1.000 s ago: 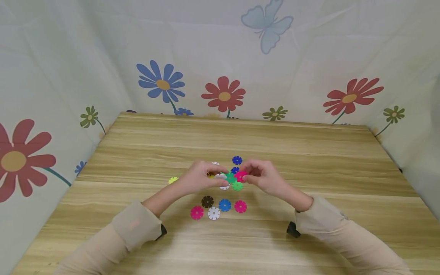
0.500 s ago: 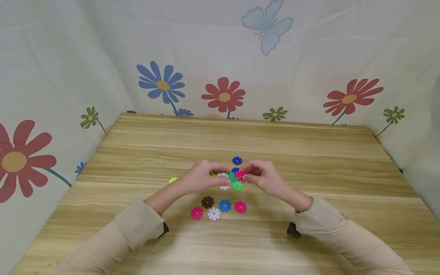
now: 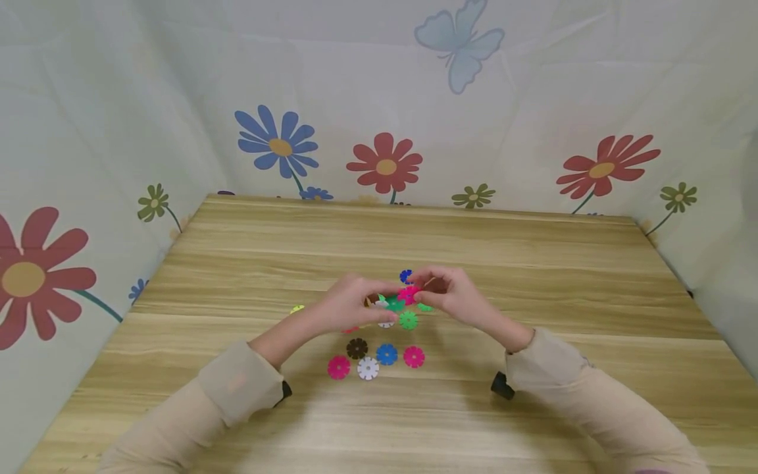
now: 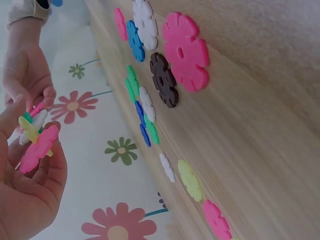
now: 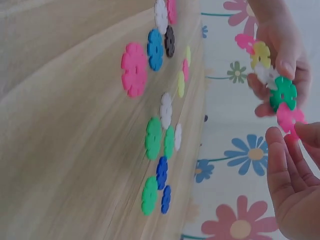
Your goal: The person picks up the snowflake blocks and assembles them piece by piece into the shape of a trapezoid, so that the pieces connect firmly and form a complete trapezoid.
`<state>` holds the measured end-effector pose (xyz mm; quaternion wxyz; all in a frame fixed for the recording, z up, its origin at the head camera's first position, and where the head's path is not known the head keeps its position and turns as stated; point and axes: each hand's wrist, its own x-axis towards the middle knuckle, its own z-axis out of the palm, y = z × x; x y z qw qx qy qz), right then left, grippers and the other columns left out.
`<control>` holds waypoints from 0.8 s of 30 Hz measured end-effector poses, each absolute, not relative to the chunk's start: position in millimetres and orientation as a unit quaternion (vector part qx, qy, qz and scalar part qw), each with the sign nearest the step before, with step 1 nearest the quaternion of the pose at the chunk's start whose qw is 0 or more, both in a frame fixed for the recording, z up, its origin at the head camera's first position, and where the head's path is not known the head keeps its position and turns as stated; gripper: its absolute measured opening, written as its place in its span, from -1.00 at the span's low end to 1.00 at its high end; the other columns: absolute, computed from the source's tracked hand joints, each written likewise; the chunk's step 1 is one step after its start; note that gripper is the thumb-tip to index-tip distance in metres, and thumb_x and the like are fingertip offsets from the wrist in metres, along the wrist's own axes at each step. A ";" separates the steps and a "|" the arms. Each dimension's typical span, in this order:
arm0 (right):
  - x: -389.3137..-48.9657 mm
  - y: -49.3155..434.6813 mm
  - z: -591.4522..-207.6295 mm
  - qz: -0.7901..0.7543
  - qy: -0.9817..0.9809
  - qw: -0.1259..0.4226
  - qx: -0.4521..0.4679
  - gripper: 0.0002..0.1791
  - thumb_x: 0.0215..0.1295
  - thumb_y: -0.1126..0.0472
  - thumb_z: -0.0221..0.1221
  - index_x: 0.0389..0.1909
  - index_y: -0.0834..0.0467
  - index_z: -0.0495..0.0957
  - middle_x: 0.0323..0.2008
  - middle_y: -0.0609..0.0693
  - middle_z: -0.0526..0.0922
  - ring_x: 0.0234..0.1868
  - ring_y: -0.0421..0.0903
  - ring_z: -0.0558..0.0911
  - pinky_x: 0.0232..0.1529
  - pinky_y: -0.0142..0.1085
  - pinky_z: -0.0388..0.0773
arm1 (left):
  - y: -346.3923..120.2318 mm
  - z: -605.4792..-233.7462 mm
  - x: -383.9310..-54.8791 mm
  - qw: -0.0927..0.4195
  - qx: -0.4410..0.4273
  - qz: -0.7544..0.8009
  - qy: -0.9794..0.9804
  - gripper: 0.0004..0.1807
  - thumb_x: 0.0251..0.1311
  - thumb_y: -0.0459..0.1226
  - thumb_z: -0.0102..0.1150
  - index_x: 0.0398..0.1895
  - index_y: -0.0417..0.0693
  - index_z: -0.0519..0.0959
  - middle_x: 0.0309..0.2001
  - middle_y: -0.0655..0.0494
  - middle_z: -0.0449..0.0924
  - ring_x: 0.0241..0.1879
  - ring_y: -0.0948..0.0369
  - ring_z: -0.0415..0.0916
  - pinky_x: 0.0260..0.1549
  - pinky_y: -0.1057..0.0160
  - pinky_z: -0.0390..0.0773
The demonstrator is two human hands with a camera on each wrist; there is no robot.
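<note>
in the head view, the left hand (image 3: 349, 306) and right hand (image 3: 456, 296) hold a chain of notched discs (image 3: 395, 303) between them, above the table (image 3: 450, 428). the left thumb and fingers grip the chain; the right thumb and forefinger pinch its pink end disc (image 3: 408, 294). just beyond the right fingertips is a dark blue disc (image 3: 406, 276). on the person's side of the fingers lie a brown disc (image 3: 357, 348), a blue disc (image 3: 387, 354) and a loose white disc (image 3: 368, 368).

in the left wrist view, the left fingers curl about the chain's near end, where another pink disc (image 4: 40, 150) shows between thumb and fingers.

in the right wrist view, a yellow disc (image 5: 261, 55) and a green disc (image 5: 283, 93) are in the chain, the green one nearer the right fingertips.
</note>
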<state>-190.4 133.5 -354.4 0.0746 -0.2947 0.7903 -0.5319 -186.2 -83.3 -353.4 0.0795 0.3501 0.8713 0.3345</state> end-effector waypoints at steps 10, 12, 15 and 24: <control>-222.8 149.8 -366.8 -0.479 0.823 0.181 -0.247 -0.67 0.10 0.38 0.13 -0.08 0.38 0.45 -0.18 0.34 0.49 -0.30 -0.07 0.53 -0.28 -0.29 0.54 | -94.5 -351.2 -191.1 0.096 0.314 0.333 0.884 -0.53 0.02 -0.11 0.21 0.03 -0.05 0.49 -0.14 0.07 0.61 -0.32 0.24 0.55 -0.45 0.45 0.51; -228.1 151.6 -372.5 -0.454 0.833 0.191 -0.252 -0.66 0.09 0.37 0.14 -0.07 0.37 0.45 -0.17 0.32 0.49 -0.26 -0.03 0.53 -0.29 -0.24 0.55 | -95.8 -351.0 -191.6 0.098 0.310 0.334 0.885 -0.52 0.02 -0.09 0.20 0.03 -0.05 0.49 -0.13 0.07 0.61 -0.30 0.23 0.55 -0.42 0.44 0.51; -233.8 152.5 -380.6 -0.416 0.848 0.207 -0.254 -0.63 0.05 0.37 0.17 -0.07 0.33 0.46 -0.16 0.26 0.51 -0.19 0.02 0.50 -0.30 -0.24 0.55 | -97.3 -351.1 -192.2 0.098 0.302 0.334 0.888 -0.49 0.01 -0.06 0.20 0.05 -0.04 0.47 -0.13 0.08 0.60 -0.29 0.24 0.54 -0.39 0.43 0.51; -239.0 152.3 -396.9 -0.363 0.868 0.223 -0.254 -0.57 -0.05 0.39 0.23 -0.06 0.32 0.46 -0.10 0.22 0.54 -0.06 0.09 0.49 -0.08 -0.17 0.49 | -99.9 -353.8 -193.9 0.093 0.313 0.359 0.874 -0.39 0.04 -0.08 0.18 0.22 0.11 0.30 -0.10 0.03 0.59 -0.28 0.25 0.54 -0.32 0.40 0.52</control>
